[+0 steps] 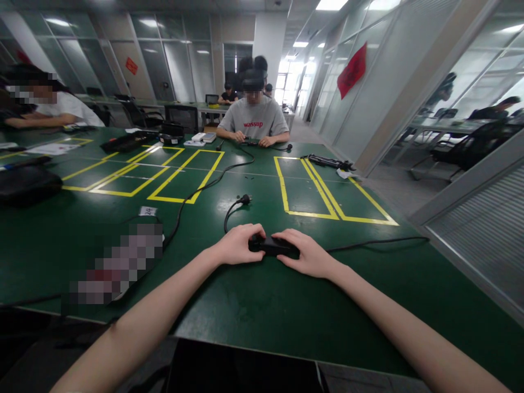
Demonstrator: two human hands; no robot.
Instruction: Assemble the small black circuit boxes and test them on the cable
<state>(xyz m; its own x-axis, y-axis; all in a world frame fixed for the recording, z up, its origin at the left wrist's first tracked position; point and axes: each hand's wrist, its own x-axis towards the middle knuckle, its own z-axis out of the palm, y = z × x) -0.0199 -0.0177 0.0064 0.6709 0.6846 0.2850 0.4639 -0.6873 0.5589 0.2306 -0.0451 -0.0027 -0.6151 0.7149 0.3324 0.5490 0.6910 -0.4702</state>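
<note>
A black power adapter (270,246) is held low over the green table, level and lengthwise between my hands. My left hand (239,245) is closed round its left end, thumb and fingers on opposite sides; a dark piece there is partly hidden by the fingers. My right hand (309,254) grips the other end in the same way. From near my left hand a short black cord curves up to a plug (245,200) lying on the table. Out of the right end a thin black cable (380,242) runs to the right.
The green table (254,322) bears yellow tape rectangles. At left lies a blurred-out object with a white tag (148,211) and a long black cord (213,183). A folded black tripod (329,162) lies at far right. Across the table a person in a grey shirt (254,120) handles a dark item.
</note>
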